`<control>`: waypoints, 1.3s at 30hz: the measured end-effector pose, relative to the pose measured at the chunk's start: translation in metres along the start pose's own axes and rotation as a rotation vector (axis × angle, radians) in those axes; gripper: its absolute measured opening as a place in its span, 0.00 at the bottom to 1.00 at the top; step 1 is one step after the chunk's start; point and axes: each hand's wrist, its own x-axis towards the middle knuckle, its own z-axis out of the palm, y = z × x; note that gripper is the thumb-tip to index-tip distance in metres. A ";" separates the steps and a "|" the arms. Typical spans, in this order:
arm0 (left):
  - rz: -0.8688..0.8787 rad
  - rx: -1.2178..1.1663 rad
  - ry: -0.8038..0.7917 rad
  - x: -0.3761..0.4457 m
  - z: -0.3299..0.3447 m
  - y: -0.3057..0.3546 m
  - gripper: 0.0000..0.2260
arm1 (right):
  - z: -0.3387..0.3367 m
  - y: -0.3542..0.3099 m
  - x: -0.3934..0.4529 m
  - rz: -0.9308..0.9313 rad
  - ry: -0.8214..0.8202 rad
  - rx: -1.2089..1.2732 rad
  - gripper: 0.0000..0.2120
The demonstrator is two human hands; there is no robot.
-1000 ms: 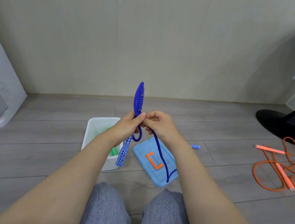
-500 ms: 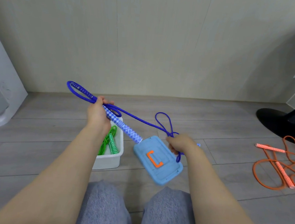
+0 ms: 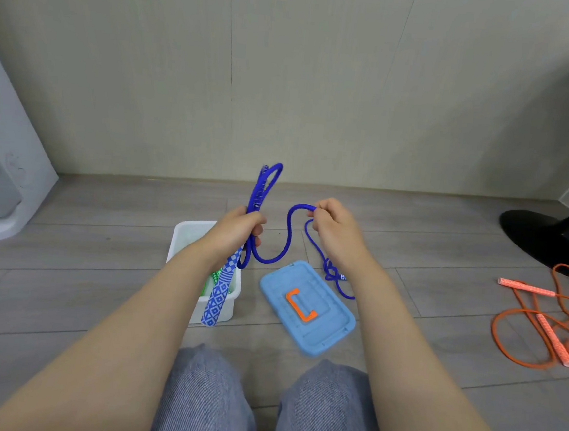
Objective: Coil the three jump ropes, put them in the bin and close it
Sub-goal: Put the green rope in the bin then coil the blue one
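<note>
The blue jump rope (image 3: 275, 249) hangs between both hands above the floor, in front of the white bin (image 3: 185, 237). I judge it light, limp and slightly springy; its loops want to spread unless clamped. My left hand (image 3: 237, 228) grips the gathered loops and the patterned handle (image 3: 219, 295), which hangs down over the bin. My right hand (image 3: 335, 230) pinches the free cord. I take each next length close to the bundle. The tail near the blue lid (image 3: 306, 306) looks knotted. The green rope (image 3: 216, 276) lies in the bin; the orange rope (image 3: 542, 320) lies well apart on the floor at right.
</note>
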 end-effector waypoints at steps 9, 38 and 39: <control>0.144 0.233 -0.108 -0.009 0.006 -0.001 0.11 | 0.008 -0.002 -0.003 0.046 -0.145 0.020 0.10; 0.136 -0.096 -0.168 -0.003 0.010 -0.007 0.09 | 0.013 -0.005 -0.003 0.083 -0.045 0.303 0.08; 0.146 -0.073 -0.187 -0.004 0.010 -0.007 0.09 | 0.012 -0.006 -0.003 0.101 -0.048 0.338 0.07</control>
